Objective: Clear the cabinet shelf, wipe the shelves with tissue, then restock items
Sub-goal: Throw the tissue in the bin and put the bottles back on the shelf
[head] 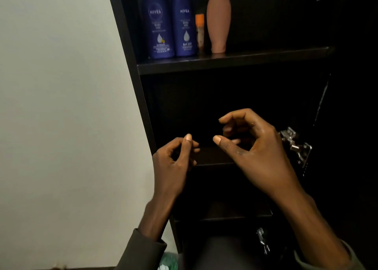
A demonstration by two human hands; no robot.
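Centre frame: left hand (pixel 173 159), right hand (pixel 251 147), grip of each loosely curled, holding nothing. Upper shelf (pixel 225 62): two blue lotion bottles (pixel 159 22), orange-capped tube (pixel 200 32), tan bottle (pixel 218 20).

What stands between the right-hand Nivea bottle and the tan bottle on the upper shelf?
In the head view, a slim orange-capped tube stands between the right Nivea bottle and the tan bottle.
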